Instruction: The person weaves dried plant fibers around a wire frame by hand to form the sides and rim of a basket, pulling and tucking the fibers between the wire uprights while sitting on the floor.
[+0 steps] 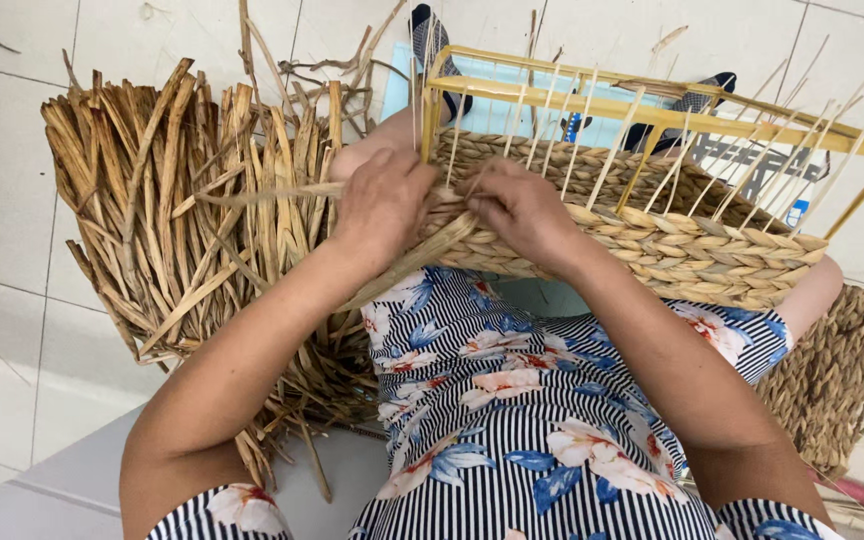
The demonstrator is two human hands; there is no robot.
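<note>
Basket (692, 250) of braided tan straw sits half-woven on a yellow frame (652, 110) with thin upright ribs. Left hand (382, 205) and right hand (522, 210) each pinch a straw strand (422, 255) at its rim.

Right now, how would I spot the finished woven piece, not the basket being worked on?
Start at the half-woven basket on the person's lap, with its yellow frame and upright spokes. Look past its right end, down beside the person's right knee: the finished woven piece stands there on the floor. Unlike the lap basket, it has no yellow frame or bare spokes, only close brown braid.
</note>
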